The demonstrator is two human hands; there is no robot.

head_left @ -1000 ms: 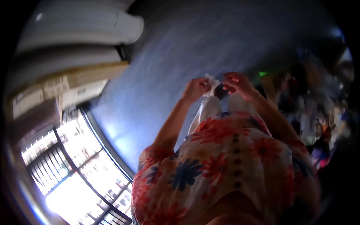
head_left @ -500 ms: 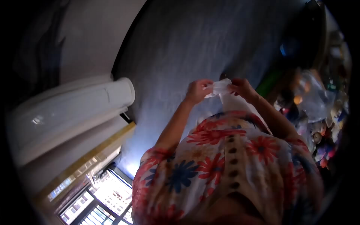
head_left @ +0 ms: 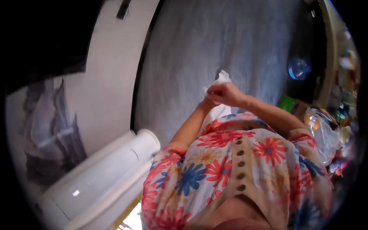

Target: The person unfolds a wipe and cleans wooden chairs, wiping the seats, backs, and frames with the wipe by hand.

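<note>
A thin, crumpled white piece (head_left: 223, 77), like tissue or soft cloth, sticks up beyond my hands in front of my waist. My right hand (head_left: 228, 94) is closed with its fingers curled and lies across the left one. Underneath it, my left hand (head_left: 210, 100) is mostly covered; a bit of the white material shows beside its fingers, which seem closed on it. My floral shirt (head_left: 220, 168) with a buttoned beige strip fills the lower middle of the view.
A white air-conditioner-like unit (head_left: 101, 180) is at lower left, by a pale wall (head_left: 109, 76). Grey floor (head_left: 184, 53) lies beyond my hands. To the right are a clear blue-tinted plastic bottle (head_left: 299, 69), a green item (head_left: 286, 103) and a cluttered heap with a plastic bag (head_left: 322, 132).
My hands were apart with the white piece stretched between them; now they are together, right over left, and the piece is bunched. The view has turned, showing less window and more wall.
</note>
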